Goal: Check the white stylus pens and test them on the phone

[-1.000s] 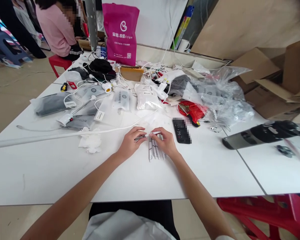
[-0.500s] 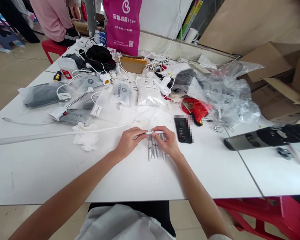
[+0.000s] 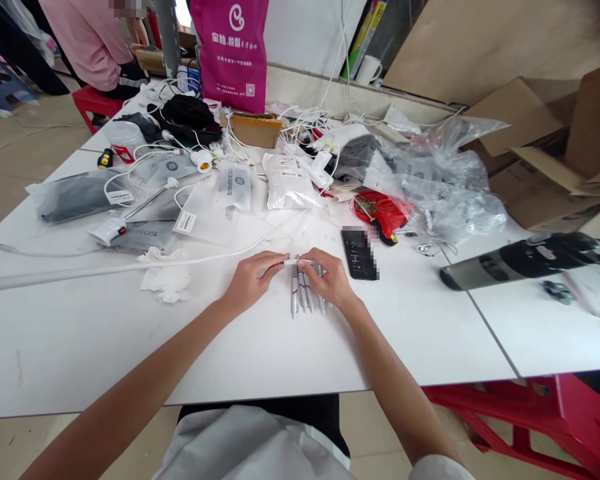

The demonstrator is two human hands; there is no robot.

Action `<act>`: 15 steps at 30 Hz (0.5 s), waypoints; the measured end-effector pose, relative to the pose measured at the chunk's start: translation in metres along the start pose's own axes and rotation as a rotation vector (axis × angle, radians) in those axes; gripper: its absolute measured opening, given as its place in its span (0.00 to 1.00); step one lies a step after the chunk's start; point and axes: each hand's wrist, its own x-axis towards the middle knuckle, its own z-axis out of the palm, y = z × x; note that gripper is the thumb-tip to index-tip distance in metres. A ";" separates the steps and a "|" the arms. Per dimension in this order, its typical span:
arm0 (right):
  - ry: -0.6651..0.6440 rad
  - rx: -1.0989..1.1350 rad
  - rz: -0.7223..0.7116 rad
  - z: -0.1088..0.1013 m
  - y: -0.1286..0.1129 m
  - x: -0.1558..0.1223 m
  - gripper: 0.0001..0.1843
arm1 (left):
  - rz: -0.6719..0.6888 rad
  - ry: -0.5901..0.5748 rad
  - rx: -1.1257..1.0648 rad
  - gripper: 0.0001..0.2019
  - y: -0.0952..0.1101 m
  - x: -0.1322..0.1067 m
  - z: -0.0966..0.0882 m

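Note:
Between my two hands, just above the white table, is a slim white pen (image 3: 291,261), lying roughly level. My left hand (image 3: 250,279) pinches its left part, thumb against fingers. On the other side, the fingers of my right hand (image 3: 330,277) are closed on the right part. My fingertips cover both ends of the pen. Directly below lie several silver-grey pens (image 3: 303,293) side by side, pointing toward me, partly hidden by my right hand. A black phone (image 3: 360,257) rests to the right of that hand.
Crumpled tissue (image 3: 167,280) and a white cable (image 3: 215,256) lie to the left. Behind are plastic-wrapped packets (image 3: 293,181), a red bag (image 3: 387,212) and clear plastic (image 3: 460,193). A dark bottle (image 3: 510,261) lies at right. A person in pink (image 3: 87,43) sits beyond the table.
The whole view has shifted slightly, so the table items appear further left. Both hands keep hold of the pen, and less of it shows past my right fingertips.

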 end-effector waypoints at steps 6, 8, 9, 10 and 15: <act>-0.053 0.019 0.062 0.001 0.001 0.000 0.19 | 0.040 0.014 0.133 0.09 -0.003 0.005 -0.011; -0.078 0.008 0.107 0.003 0.001 0.000 0.20 | 0.066 -0.014 0.176 0.08 -0.003 0.006 -0.015; -0.086 0.006 0.116 0.004 0.001 0.000 0.19 | 0.079 -0.018 0.188 0.08 -0.003 0.007 -0.016; -0.087 0.008 0.110 0.005 0.001 -0.001 0.17 | 0.088 -0.013 0.191 0.07 -0.002 0.007 -0.017; -0.032 0.026 0.048 0.006 -0.001 -0.003 0.15 | 0.112 0.026 0.154 0.06 0.001 0.007 -0.015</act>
